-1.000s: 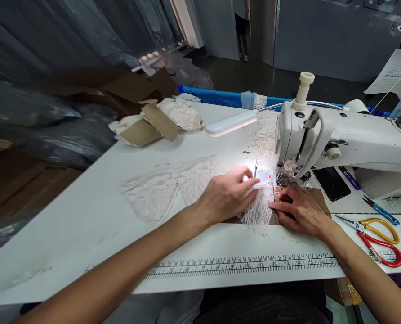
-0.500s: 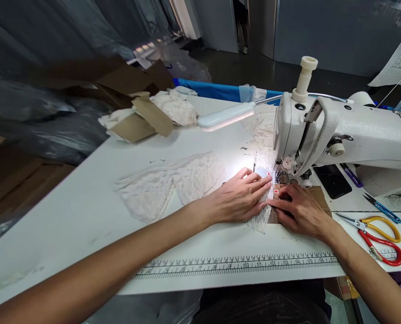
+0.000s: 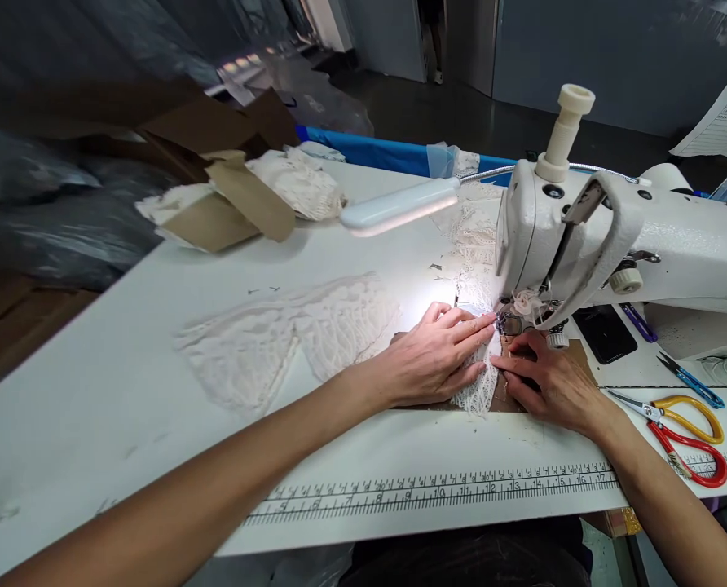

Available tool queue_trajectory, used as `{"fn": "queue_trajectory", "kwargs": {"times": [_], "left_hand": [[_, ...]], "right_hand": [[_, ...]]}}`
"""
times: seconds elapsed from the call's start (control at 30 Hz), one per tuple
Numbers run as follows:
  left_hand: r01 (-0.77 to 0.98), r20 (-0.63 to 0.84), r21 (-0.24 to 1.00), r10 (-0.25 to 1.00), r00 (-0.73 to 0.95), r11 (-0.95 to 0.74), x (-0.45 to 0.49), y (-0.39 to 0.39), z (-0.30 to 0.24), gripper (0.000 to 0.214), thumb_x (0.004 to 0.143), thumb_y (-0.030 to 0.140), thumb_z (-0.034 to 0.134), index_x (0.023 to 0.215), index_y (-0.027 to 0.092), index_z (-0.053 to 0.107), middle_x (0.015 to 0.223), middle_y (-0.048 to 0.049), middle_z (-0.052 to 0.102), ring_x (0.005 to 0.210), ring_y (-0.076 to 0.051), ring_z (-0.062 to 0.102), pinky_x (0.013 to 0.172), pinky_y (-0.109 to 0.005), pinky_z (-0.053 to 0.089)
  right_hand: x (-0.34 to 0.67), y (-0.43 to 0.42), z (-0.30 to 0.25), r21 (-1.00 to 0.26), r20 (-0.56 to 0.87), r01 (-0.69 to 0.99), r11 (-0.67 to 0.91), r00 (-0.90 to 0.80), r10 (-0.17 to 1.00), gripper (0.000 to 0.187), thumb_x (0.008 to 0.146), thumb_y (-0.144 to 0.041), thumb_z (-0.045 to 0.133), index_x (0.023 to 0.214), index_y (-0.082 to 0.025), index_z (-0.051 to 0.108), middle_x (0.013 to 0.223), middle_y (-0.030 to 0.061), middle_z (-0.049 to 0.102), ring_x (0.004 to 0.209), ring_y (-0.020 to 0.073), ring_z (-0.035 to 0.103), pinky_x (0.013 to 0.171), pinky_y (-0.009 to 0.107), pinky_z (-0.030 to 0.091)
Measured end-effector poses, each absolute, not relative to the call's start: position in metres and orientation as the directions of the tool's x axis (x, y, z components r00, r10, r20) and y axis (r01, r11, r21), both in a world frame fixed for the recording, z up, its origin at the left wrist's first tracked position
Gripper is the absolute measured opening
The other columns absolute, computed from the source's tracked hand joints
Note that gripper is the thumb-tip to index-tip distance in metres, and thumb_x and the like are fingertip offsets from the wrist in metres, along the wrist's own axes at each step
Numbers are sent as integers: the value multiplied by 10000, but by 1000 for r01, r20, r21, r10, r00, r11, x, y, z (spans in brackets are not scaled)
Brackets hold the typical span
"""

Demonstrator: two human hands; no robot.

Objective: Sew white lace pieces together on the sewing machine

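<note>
A strip of white lace fabric (image 3: 476, 398) runs under the needle area of a white sewing machine (image 3: 526, 220), lit brightly by the lamp. My left hand (image 3: 440, 355) lies flat on this lace, its fingers stretched toward the presser foot (image 3: 508, 324). From the other side, my right hand (image 3: 544, 377) rests on the brown plate (image 3: 577, 359) with bent fingers, gripping the lace's right edge near a fingertip. The thumb's contact with the lace is partly hidden. Another lace piece (image 3: 290, 334) with a V-shaped gap lies left of my left hand.
Red-and-yellow-handled scissors (image 3: 685, 424), blue thread snips (image 3: 690, 379) and a black phone (image 3: 605, 333) lie at right. A printed ruler (image 3: 437, 495) follows the front edge. A lamp head (image 3: 400, 208) overhangs the table; bundled lace (image 3: 302, 183) and cardboard (image 3: 250, 196) sit behind left.
The view has shifted slightly. My left fingertips are closer to the presser foot, and the lace has moved a little away from me. The red marks by my fingers are out of sight.
</note>
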State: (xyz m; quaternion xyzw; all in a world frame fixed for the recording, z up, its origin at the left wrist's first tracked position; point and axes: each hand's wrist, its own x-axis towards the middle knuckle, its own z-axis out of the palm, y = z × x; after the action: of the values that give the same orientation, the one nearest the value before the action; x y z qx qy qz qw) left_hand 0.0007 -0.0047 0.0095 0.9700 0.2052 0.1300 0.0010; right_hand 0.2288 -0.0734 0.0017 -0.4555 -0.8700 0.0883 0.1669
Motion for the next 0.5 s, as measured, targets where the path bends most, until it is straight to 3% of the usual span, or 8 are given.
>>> {"fn": "queue_trajectory", "kwargs": {"times": [0.5], "left_hand": [[418, 252, 150, 444, 860, -896, 0, -4, 5, 372, 994, 314, 366, 1234, 135, 588, 1323, -173, 612, 1113, -322, 538, 889, -496, 402]], "right_hand": [[229, -70, -3, -325, 295, 732, 599, -523, 799, 260, 956, -263, 537, 1149, -258, 711, 1052, 100, 618, 1005, 232, 583, 828, 400, 531]]}}
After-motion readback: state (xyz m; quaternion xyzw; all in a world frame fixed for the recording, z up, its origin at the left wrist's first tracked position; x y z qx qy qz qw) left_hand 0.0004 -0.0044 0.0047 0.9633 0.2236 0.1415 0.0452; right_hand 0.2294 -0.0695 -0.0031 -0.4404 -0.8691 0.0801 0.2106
